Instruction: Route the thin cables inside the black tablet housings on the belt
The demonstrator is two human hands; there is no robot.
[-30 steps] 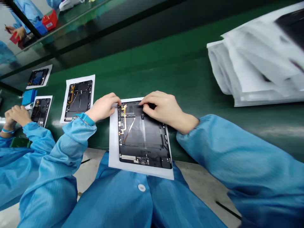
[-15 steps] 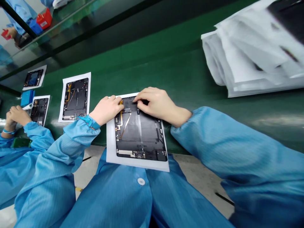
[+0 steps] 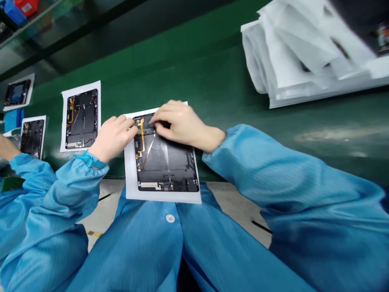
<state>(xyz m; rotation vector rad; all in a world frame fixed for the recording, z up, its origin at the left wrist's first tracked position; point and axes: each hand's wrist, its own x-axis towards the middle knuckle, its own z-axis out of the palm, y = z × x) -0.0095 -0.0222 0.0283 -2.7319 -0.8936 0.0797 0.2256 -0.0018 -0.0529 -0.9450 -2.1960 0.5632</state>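
Note:
An opened tablet housing (image 3: 179, 162), dark with its inside facing up, lies on a white foam sheet (image 3: 132, 178) at the bench's front edge. An orange flex cable (image 3: 142, 138) runs down its left side, and a thin strip slants across from it. At the upper left edge of the housing is my left hand (image 3: 117, 136), its fingers curled and their tips partly hidden. My right hand (image 3: 179, 121) reaches over the upper part, thumb and index finger bent close together near the cable. Anything between them is too small to make out.
Another opened tablet (image 3: 82, 117) lies on white foam to the left, with more beyond it. A co-worker's hand (image 3: 8, 148) is at far left beside a blue block (image 3: 13, 120). Stacked white foam sheets (image 3: 282, 69) stand at the right on the green bench (image 3: 212, 77).
The view has shifted, so everything sits further left and higher. Against the tablet, my left hand has drawn leftward off the orange cable to the edge. My right fingertips have moved slightly left.

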